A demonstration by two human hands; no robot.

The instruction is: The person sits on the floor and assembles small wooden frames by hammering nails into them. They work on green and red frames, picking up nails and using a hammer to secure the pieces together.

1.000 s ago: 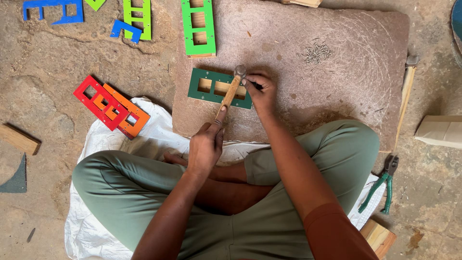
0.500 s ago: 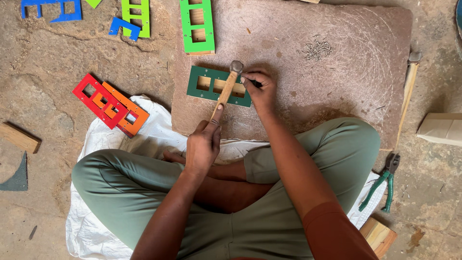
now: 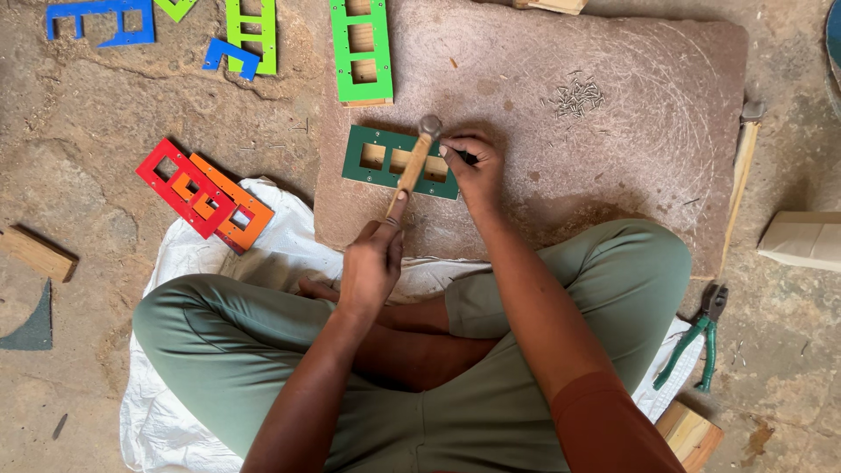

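In the head view, the left hand (image 3: 372, 263) has its fingers wrapped around the wooden handle of a hammer (image 3: 412, 165), whose head hangs over the dark green frame (image 3: 399, 161) lying at the middle of the stone slab (image 3: 613, 166). The right hand (image 3: 473, 166) pinches something small at the frame's right end. This looks like nailing, calling for a steady, square tap; the pinched piece, probably a nail, is too small to tell.

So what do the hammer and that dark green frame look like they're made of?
The hammer in the left hand looks like pale bare wood with a dull grey, probably metal, head. The dark green frame seems painted wood or board: matte green face, tan showing in its cutouts.
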